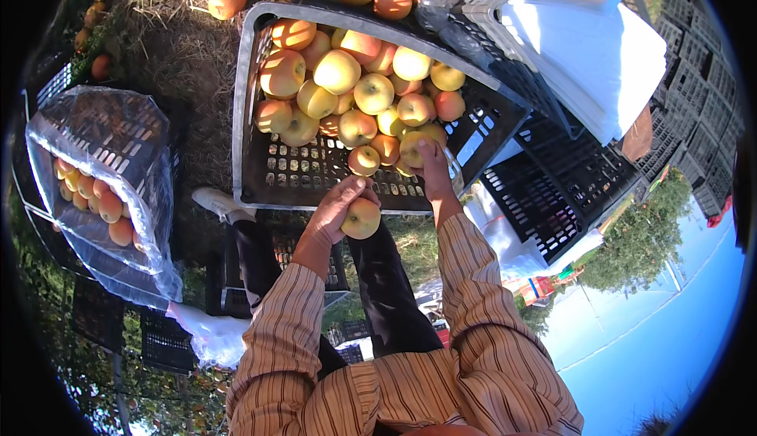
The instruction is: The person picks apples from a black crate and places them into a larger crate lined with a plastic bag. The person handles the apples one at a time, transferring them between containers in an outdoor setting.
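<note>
Between the fingers and palm of my left hand (332,214) is a yellow-red apple (361,219), held at the near rim of a black plastic crate (284,190). My right hand (436,170) reaches over the crate's near right part, its fingers around another yellowish apple (416,149). A heap of yellow and red apples (337,72) fills the far and middle part of the crate. The slotted crate floor shows at the near left. My right fingers hide part of the apple they hold, and whether it is raised off the heap I cannot tell.
To the left, a crate lined with clear plastic film (157,193) holds several apples (94,199). Loose apples (227,0) lie on straw-strewn ground beyond the crate. White sheets (585,51) rest on crates at right, near an upended black crate (538,193). Stacked crates (698,99) stand farther right.
</note>
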`<control>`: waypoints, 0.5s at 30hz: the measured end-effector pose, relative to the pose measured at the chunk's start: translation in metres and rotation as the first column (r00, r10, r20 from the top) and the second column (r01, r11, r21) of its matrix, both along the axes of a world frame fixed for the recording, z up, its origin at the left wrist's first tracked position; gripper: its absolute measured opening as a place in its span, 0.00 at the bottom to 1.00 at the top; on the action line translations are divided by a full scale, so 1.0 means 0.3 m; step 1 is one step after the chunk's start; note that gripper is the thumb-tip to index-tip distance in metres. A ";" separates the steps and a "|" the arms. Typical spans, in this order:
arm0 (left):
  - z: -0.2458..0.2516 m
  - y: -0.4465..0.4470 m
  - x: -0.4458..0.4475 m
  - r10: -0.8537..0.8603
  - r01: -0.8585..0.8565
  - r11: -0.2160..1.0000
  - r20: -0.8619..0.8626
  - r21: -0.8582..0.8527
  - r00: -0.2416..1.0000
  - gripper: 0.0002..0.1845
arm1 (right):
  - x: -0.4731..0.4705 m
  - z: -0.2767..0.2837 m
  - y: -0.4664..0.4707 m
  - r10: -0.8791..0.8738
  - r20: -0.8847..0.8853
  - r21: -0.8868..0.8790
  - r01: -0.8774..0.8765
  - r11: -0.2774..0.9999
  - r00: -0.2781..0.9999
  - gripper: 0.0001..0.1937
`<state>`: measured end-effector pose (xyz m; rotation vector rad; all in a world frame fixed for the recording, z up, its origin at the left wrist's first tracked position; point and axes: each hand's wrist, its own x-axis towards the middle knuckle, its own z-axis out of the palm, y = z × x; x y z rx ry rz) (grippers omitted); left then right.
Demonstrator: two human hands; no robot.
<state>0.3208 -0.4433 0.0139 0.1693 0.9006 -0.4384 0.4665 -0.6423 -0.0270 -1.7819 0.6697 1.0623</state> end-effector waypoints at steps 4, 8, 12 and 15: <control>0.028 -0.008 0.040 -0.095 0.098 0.993 -0.050 0.059 0.994 0.23 | -0.005 0.070 -0.012 -0.285 -0.373 0.172 0.367 0.914 0.883 0.28; 0.023 -0.039 0.051 -0.203 0.208 0.962 -0.043 0.180 0.978 0.30 | -0.046 0.132 0.041 -0.032 -0.317 0.247 0.115 0.962 0.948 0.31; 0.033 -0.022 0.065 -0.337 0.326 0.919 0.010 0.219 0.942 0.38 | -0.080 0.228 0.109 0.421 -0.092 0.238 -0.390 0.889 0.902 0.29; 0.040 0.000 0.011 -0.282 0.280 0.958 0.017 0.066 0.959 0.38 | -0.050 0.257 0.104 0.401 -0.131 0.258 -0.360 0.897 0.906 0.27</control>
